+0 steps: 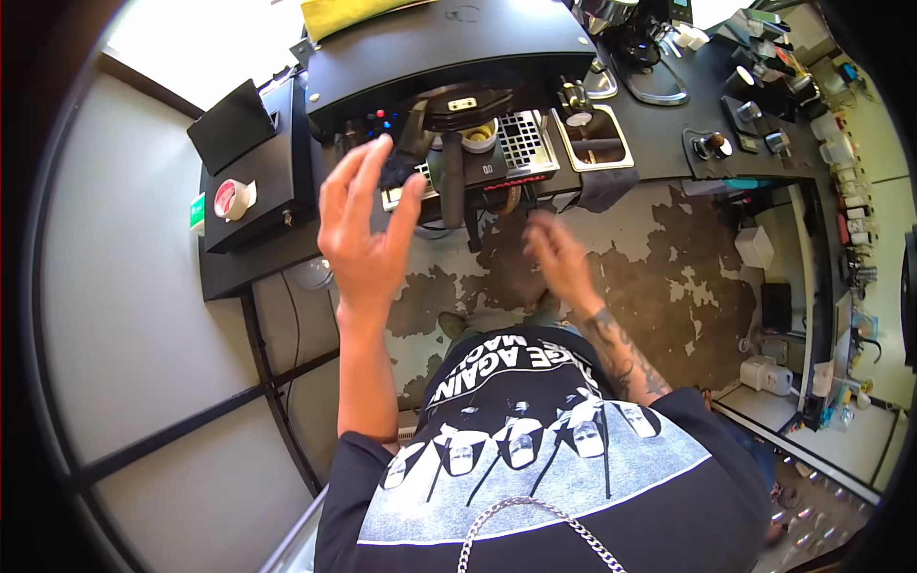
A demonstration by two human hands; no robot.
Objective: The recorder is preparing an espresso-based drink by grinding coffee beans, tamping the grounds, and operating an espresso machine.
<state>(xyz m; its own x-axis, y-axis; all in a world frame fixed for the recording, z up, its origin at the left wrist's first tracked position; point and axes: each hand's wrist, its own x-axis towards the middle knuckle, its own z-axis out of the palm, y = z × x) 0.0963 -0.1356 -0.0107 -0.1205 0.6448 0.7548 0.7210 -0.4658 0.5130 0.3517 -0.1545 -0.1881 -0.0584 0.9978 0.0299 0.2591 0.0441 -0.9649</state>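
Before me stands a black espresso machine (pixel 444 50). A portafilter with a dark handle (pixel 451 183) points out from its front. Beneath the machine's head, a white cup (pixel 481 136) holds some yellowish-brown liquid. My left hand (pixel 369 229) is raised at the machine's left front, thumb and fingers apart, with nothing visibly held. A dark, fuzzy-looking object (pixel 397 175) shows between its fingertips; I cannot tell what it is or whether they touch. My right hand (pixel 562 261) is blurred, below the drip tray (pixel 529 140), fingers partly curled; its grip is unclear.
A knock box (pixel 600 147) sits right of the machine, a dark cloth (pixel 609 190) hanging below it. Farther right is a tamper (pixel 713 145). A tape roll (pixel 233 199) rests on a black box (pixel 265 172) at left. Yellow cloth (pixel 344 18) lies atop the machine.
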